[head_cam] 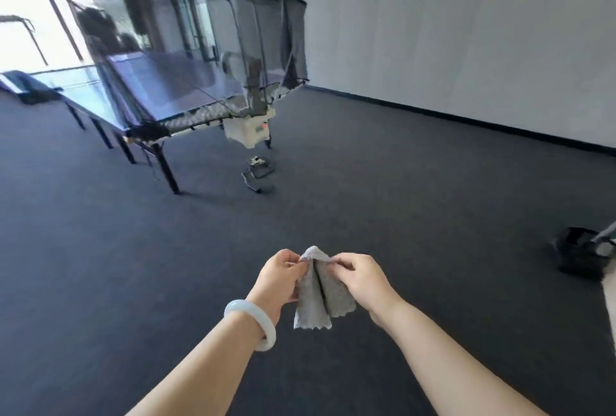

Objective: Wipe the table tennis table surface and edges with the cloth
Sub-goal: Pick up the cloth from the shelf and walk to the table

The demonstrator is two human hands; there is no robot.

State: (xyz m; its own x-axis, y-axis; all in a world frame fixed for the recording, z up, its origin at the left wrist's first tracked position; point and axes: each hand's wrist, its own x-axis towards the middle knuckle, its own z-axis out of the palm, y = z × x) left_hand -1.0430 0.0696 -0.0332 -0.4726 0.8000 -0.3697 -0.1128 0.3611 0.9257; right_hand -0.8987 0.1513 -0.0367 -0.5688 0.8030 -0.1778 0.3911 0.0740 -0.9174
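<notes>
A grey cloth (316, 295) hangs folded between my hands, low in the middle of the view. My left hand (281, 277) pinches its upper left edge and wears a white bangle on the wrist. My right hand (360, 277) pinches the upper right edge. The blue table tennis table (100, 95) stands a few steps away at the upper left, on dark legs. A tall black catch net (266, 42) encloses its near end.
A white ball machine (248, 132) hangs under the table's near end, with a cable and small box (260, 168) on the dark floor below. A black bucket (580, 252) stands at the right edge. A white wall (466, 32) runs along the right.
</notes>
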